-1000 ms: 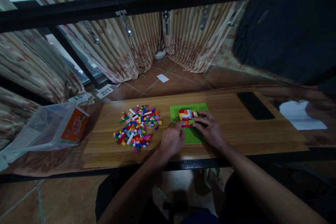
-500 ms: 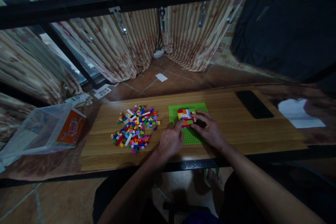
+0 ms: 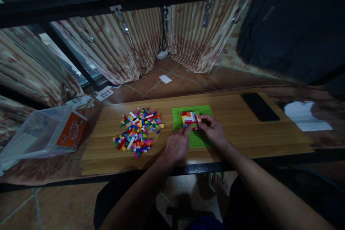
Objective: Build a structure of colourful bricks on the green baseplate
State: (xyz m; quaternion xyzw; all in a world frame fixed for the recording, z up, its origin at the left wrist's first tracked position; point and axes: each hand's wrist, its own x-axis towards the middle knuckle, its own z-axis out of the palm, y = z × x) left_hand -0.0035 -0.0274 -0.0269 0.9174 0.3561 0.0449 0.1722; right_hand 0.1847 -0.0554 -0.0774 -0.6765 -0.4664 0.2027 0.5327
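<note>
A block of toy bricks point(image 3: 189, 117) in white, red, yellow, orange and blue is built up on a green baseplate point(image 3: 199, 141). My left hand point(image 3: 177, 145) comes in from the lower left, its index finger stretched out onto the front edge of the block and its other fingers bent. At the block's right side, my right hand point(image 3: 215, 131) has its thumb and index finger pressed close together. Whatever may be between those fingertips is too small to make out. Left of the baseplate lies a loose pile of small coloured bricks point(image 3: 140, 123).
All this rests on a wooden board point(image 3: 231, 115). A black phone-like slab point(image 3: 260, 107) lies at its right. Beyond the left end stands a clear plastic box point(image 3: 40, 129) with an orange label. A white paper point(image 3: 307, 116) is at the far right, with striped curtains point(image 3: 194, 36) behind.
My left index finger has stretched forward onto the block's front edge, away from its earlier grip. My right fingers have drawn closer together at the block's right side. The view shifted slightly.
</note>
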